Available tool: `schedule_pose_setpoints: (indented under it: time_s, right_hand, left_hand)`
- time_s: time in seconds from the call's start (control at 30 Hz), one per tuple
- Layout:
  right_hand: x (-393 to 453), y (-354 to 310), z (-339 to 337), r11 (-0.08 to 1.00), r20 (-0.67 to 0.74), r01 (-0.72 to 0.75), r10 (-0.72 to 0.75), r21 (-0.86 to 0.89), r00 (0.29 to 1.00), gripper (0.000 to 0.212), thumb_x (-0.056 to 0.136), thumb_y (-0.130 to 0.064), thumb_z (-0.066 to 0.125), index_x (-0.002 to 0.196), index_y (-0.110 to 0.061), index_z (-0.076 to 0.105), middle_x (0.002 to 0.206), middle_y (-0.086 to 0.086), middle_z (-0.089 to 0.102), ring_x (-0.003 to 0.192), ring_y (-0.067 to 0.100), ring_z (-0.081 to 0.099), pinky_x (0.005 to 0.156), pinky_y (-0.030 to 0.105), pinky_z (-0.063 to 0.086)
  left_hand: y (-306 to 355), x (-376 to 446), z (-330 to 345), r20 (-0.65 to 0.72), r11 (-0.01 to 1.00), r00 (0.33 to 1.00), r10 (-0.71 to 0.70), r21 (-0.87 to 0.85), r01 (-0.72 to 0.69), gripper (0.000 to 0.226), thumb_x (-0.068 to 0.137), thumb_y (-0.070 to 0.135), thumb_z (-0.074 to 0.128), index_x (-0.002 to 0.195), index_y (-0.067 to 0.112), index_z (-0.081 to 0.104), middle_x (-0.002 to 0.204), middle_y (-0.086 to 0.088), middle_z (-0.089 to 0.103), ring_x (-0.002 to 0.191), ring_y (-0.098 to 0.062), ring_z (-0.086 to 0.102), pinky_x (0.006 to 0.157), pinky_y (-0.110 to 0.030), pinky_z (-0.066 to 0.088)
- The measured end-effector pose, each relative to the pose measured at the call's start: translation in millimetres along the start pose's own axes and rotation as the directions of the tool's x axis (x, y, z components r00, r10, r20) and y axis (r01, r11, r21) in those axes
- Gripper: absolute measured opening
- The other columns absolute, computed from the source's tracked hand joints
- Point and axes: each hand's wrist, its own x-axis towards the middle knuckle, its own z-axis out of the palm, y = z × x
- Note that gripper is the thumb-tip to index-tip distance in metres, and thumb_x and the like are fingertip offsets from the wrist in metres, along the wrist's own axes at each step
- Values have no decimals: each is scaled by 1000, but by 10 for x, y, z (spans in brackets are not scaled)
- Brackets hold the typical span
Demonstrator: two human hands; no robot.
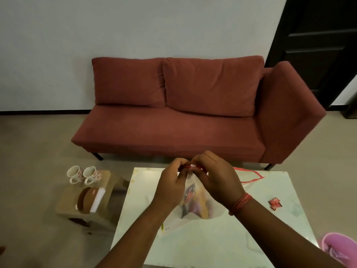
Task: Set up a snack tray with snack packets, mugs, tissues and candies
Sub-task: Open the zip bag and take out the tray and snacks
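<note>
Sofa (185,117), red, 2 back cushions, sits against the pale wall (96,26) across the room; dark door (318,45) at far right. White table (212,238) is right in front of you, near edge cut off by the frame bottom. Low beige stool (108,182) stands just left of the table.

Containers: you hold a translucent zip bag (195,202) above the table, its lower part touching or near the top. Inside it are colourful snack packets, blurred, count unreadable. Your left hand (172,182) and right hand (218,180) both pinch the bag's red top strip (190,167), fingers curled on it, hands nearly touching. Red thread band (241,203) circles your right wrist.

A second clear bag with red edge (251,176) lies flat on the table behind your right hand, partly hidden. 2 floral mugs (85,174) stand side by side on the stool's far part, handles toward you. Near them on the stool sits a brown round object against a white box (90,200); can't tell what it is. 2 small red candies (275,203) lie together on the table at right. Pink thing (338,246) at bottom right, cut off, unclear.
</note>
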Motion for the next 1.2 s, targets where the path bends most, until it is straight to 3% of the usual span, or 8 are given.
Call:
schedule_pose_setpoints:
  time_s: [0.13, 0.33, 0.43, 0.67, 0.77, 0.9, 1.03, 1.2]
  right_hand:
    - [90, -145, 119, 999, -47, 20, -18, 30, 999, 7, 91, -29, 59, 92, -23, 62, 85, -12, 57, 71, 9, 53, 59, 26, 46]
    - [218, -412, 283, 989, -25, 115, -118, -91, 993, 9, 92, -29, 60, 93, -21, 64, 85, -7, 62, 67, 12, 57, 54, 23, 41]
    - [281, -517, 355, 980, -7, 156, -158, -121, 987, 14, 94, -34, 55, 94, -23, 63, 84, -8, 62, 66, 13, 57, 52, 26, 43]
    - [403, -703, 402, 970, -15, 194, -198, -145, 980, 10, 93, -34, 59, 92, -24, 63, 83, -9, 61, 66, 10, 55, 54, 20, 30]
    - [437, -739, 410, 976, -12, 181, -184, -124, 983, 15, 94, -36, 51, 93, -24, 62, 84, -10, 60, 67, 10, 55, 53, 21, 35]
    - [448, -719, 407, 980, -26, 168, -172, -107, 985, 11, 93, -33, 55, 92, -24, 61, 85, -10, 60, 70, 12, 55, 54, 28, 44]
    - [438, -682, 363, 979, -52, 157, -165, -133, 985, 11, 93, -31, 56, 90, -22, 61, 83, -8, 59, 69, 14, 54, 54, 29, 44]
    - [408, -567, 280, 978, -69, 132, -145, -162, 987, 13, 92, -32, 55, 87, -21, 60, 81, -7, 59, 70, 15, 54, 56, 26, 38]
  left_hand:
    - [-51, -32, -255, 5, 999, 999, 32, -8, -32, 9, 99, 29, 47, 103, 31, 55, 95, 14, 64, 91, -8, 63, 77, -9, 48]
    - [-134, -93, -618, -54, 989, 990, 133, 75, -128, 14, 98, 22, 52, 92, 34, 53, 83, 23, 59, 80, -4, 61, 70, -5, 45]
    - [-204, -105, -758, -98, 977, 978, 185, 128, -172, 11, 98, 19, 53, 92, 27, 56, 81, 21, 58, 79, -5, 60, 69, -6, 45]
    - [-305, -66, -994, -149, 959, 955, 255, 162, -231, 9, 95, 25, 51, 91, 25, 59, 83, 10, 64, 82, -7, 61, 70, -11, 49]
    - [-339, -46, -1078, -174, 956, 945, 277, 150, -252, 11, 95, 26, 50, 89, 24, 60, 82, 7, 66, 82, -8, 61, 68, -15, 50]
    - [-352, -10, -1177, -188, 947, 932, 309, 146, -285, 12, 95, 27, 49, 88, 24, 59, 80, 4, 65, 77, -10, 61, 67, -15, 49]
    - [-374, 22, -1270, -240, 954, 923, 300, 92, -286, 12, 96, 20, 52, 88, 24, 59, 78, 7, 63, 78, -11, 61, 66, -15, 48]
    - [-360, 64, -1401, -301, 976, 930, 212, 8, -220, 21, 98, 11, 52, 86, 27, 57, 80, 10, 62, 77, 1, 58, 66, -8, 44]
